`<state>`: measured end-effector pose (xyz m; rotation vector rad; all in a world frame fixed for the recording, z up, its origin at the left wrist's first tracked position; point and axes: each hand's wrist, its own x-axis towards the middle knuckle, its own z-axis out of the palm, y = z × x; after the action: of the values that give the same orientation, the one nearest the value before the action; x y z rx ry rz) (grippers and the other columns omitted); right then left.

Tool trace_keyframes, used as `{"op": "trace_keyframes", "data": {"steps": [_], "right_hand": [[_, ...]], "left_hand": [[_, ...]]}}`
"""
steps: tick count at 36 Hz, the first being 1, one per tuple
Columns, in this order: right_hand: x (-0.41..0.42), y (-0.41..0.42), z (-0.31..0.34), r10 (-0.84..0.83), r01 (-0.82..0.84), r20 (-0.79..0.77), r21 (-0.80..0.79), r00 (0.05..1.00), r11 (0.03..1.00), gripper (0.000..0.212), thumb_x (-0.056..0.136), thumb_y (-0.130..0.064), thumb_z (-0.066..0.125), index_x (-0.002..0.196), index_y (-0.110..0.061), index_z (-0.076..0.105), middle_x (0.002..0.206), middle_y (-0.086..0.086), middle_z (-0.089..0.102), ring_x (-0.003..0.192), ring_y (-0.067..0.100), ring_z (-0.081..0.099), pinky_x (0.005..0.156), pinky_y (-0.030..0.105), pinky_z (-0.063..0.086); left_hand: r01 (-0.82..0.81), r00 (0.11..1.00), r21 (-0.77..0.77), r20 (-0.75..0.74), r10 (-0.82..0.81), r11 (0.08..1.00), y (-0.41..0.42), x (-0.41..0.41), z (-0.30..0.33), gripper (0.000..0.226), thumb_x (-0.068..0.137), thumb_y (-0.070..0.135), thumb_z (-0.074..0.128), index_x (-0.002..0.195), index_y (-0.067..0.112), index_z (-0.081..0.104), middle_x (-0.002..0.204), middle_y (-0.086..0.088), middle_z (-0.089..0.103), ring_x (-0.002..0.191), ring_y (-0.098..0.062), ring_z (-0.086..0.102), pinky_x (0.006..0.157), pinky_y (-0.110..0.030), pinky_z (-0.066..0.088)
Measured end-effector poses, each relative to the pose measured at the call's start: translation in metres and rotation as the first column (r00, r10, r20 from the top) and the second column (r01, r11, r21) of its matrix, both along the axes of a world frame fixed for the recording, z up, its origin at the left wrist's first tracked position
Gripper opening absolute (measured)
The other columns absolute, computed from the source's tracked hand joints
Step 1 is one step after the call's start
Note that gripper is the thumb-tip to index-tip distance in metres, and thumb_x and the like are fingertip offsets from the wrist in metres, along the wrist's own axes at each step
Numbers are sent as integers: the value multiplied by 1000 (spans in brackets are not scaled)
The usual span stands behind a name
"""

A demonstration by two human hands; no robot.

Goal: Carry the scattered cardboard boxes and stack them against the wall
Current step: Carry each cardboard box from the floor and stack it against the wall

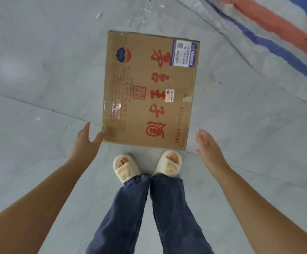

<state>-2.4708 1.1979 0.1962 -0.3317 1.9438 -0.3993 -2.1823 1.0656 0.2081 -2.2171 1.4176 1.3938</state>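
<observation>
One brown cardboard box [150,88], closed, lying flat on the floor [39,79], broad face up. Big red characters run along the face; round blue-red logo near one far corner, white-purple shipping label at the other, small barcode sticker mid-face, torn tape patches. Sits slightly skewed to the tile seams, straddling one. Edges look intact, not crushed.
</observation>
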Motion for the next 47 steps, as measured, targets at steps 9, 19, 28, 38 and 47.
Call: {"op": "trace_keyframes", "data": {"steps": [9, 19, 28, 38, 47], "right_hand": [[32, 6, -81, -56, 80, 149, -163, 987, 983, 61, 85, -62, 37, 140, -37, 34, 117, -27, 56, 99, -19, 55, 80, 11, 44], [1, -25, -1, -187, 224, 191, -195, 964, 955, 17, 97, -52, 37, 107, -64, 45, 96, -40, 62, 91, -15, 60, 75, 30, 51], [-9, -45, 132, -243, 291, 228, -208, 943, 934, 28, 99, -48, 36, 121, -49, 54, 106, -23, 67, 98, -1, 64, 80, 54, 56], [2, -61, 312, -196, 245, 159, -407, 968, 880, 31, 99, -47, 38, 128, -47, 49, 110, -24, 65, 102, 0, 62, 68, 40, 60], [11, -72, 443, -109, 147, 104, -509, 989, 848, 32, 97, -50, 39, 128, -56, 44, 116, -27, 60, 108, 8, 56, 81, 58, 55]], "left_hand": [[-19, 956, 145, -286, 60, 989, 11, 18, -84, 52, 78, 64, 44, 125, 41, 40, 112, 22, 54, 112, -11, 49, 98, -34, 37], [-211, 862, 106, -449, 236, 972, 5, -7, -13, 38, 83, 65, 53, 119, 57, 41, 102, 38, 57, 98, 13, 54, 91, -34, 44], [-372, 765, 85, -536, 357, 924, -17, -33, 118, 24, 100, 34, 41, 111, 54, 48, 81, 30, 68, 71, 6, 67, 61, -32, 53], [-496, 682, -55, -643, 349, 867, -26, -27, 303, 33, 97, 42, 47, 129, 40, 51, 89, 28, 69, 75, 4, 67, 52, -19, 53], [-618, 609, -155, -715, 345, 770, 2, -13, 425, 33, 95, 45, 50, 127, 42, 53, 94, 25, 70, 83, 1, 68, 76, -35, 56]]}}
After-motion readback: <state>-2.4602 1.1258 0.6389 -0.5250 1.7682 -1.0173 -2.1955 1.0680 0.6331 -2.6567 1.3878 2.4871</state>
